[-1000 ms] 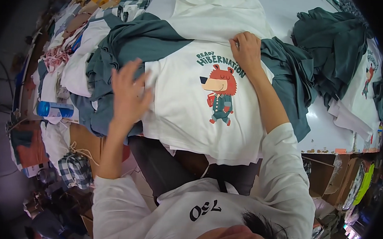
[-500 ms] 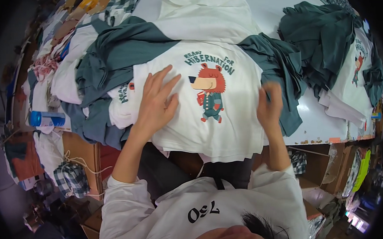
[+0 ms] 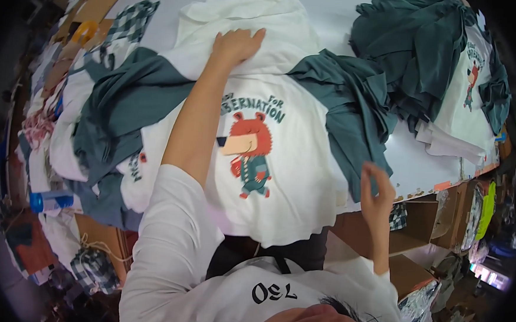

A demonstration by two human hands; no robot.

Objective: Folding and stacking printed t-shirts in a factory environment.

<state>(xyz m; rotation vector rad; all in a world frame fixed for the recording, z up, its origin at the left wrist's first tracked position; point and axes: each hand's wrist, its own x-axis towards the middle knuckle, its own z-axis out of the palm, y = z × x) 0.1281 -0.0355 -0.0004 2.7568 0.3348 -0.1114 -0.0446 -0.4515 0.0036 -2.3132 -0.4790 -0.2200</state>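
A white shirt w/ a bear print is laid face up on the bench, directly in front of the person; its lower hem is hung over the near edge, above the lap. A L green sleeve and a R green sleeve are spread to either side. The L forearm is stretched across the front, so part of the lettering is hidden. The L hand is placed on a white cloth beyond the collar end; whether its grip is pressed flat or pinched on a fold can't be told. The R hand is held near the lower end of the R sleeve, thumb & fingers apart, nothing seen b/w them; contact w/ the fabric can't be confirmed. An arranging step is prob. in hand, w/ the upper cloth being dealt w/ by the L hand. For the next move, a sure hold on that cloth's edge would be called for, w/ the printed front kept flat & uncreased. Further R, a dark green heap is piled beside another printed front.
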